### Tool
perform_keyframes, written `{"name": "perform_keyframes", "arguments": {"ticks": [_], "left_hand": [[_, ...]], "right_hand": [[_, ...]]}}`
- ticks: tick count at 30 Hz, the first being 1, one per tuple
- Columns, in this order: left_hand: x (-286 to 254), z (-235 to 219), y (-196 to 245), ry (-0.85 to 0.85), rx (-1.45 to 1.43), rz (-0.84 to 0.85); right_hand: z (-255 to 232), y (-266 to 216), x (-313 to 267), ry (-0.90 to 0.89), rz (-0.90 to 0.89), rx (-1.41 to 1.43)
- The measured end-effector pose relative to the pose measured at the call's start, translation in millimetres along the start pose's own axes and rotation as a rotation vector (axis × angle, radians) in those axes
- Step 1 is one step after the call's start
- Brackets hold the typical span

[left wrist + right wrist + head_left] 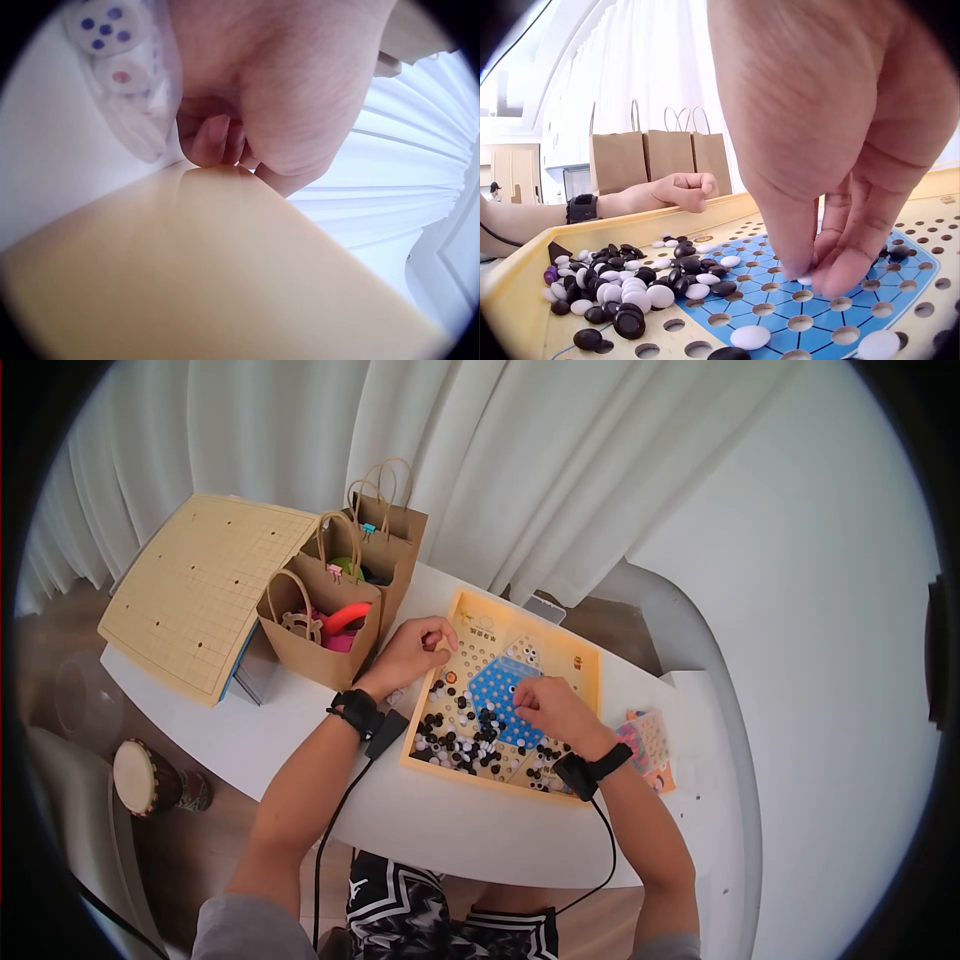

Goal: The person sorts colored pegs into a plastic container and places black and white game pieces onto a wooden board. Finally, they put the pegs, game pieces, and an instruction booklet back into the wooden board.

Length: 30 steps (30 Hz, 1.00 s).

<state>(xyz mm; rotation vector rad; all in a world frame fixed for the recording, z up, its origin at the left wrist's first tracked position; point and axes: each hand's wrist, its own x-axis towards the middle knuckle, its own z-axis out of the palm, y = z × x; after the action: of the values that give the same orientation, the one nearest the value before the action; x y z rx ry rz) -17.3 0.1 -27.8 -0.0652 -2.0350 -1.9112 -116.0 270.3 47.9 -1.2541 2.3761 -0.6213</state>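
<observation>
A shallow yellow wooden tray (pixel 482 781) holds a perforated board with a blue hexagon (pixel 490 690). Many black and white pieces (pixel 634 291) lie heaped near its front left. Over the blue area my right hand (pixel 560 712) (pixel 832 135) points its fingers down; thumb and fingertips pinch a small white piece (pixel 804 280), mostly covered by them. My left hand (pixel 410 653) (pixel 270 90) rests at the tray's left rim, fingers loosely curled, with nothing seen in it. The tray's wall (pixel 210 262) fills the lower left wrist view.
Paper bags (pixel 320 652) with toys stand left of the tray, beside a tilted grid board (pixel 205 595). A clear bag of dice (pixel 124 75) is near my left hand. Colourful packets (pixel 648 745) lie right of the tray. A drum (pixel 140 778) stands on the floor.
</observation>
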Motion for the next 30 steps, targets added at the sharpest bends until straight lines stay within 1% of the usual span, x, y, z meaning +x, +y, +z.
{"name": "perform_keyframes", "arguments": {"ticks": [4, 6, 7, 9, 10, 12, 13, 14, 16, 17, 19, 23, 25, 26, 28, 30], "left_hand": [[1, 0, 1, 0.003, 0.001, 0.032], [-1, 0, 2, 0.001, 0.002, 0.001], [0, 0, 1, 0.008, -0.003, 0.004], [0, 0, -1, 0.001, -0.017, 0.036], [-1, 0, -1, 0.007, -0.020, 0.036], [-1, -1, -1, -0.002, -0.016, 0.044], [-1, -1, -2, 0.000, -0.018, 0.043], [0, 0, -3, 0.005, -0.005, 0.041], [0, 1, -3, 0.007, 0.010, 0.041], [0, 1, -3, 0.004, -0.004, 0.042], [2, -1, -3, 0.007, -0.016, 0.044], [0, 0, -3, 0.013, 0.010, 0.055], [1, 0, -3, 0.007, 0.008, 0.053], [0, -1, -3, 0.003, 0.002, 0.043], [0, -1, -3, -0.001, -0.002, 0.036], [1, 0, -1, 0.003, 0.007, 0.040]], "right_hand": [[2, -12, -9, 0.013, 0.030, -0.071], [5, -14, -11, 0.072, -0.050, -0.282], [2, -11, -9, 0.068, -0.053, -0.290], [-8, -6, -6, 0.079, -0.067, -0.186], [-14, -5, -3, 0.074, -0.069, -0.190], [-30, -6, 7, 0.202, 0.074, 0.032], [-35, 3, 15, 0.269, 0.057, 0.044], [-37, 10, 23, 0.268, 0.059, 0.043], [-39, 13, 32, 0.438, -0.092, 0.008], [-39, 14, 32, 0.440, -0.092, 0.008], [-38, 9, 31, 0.452, -0.031, -0.103], [-26, -6, 17, 0.375, -0.049, -0.027], [-16, -23, 10, 0.243, -0.103, -0.096], [-8, -23, 8, 0.240, -0.099, -0.091], [6, -19, 6, 0.236, -0.203, -0.215], [14, -17, 6, 0.228, -0.205, -0.223]]}}
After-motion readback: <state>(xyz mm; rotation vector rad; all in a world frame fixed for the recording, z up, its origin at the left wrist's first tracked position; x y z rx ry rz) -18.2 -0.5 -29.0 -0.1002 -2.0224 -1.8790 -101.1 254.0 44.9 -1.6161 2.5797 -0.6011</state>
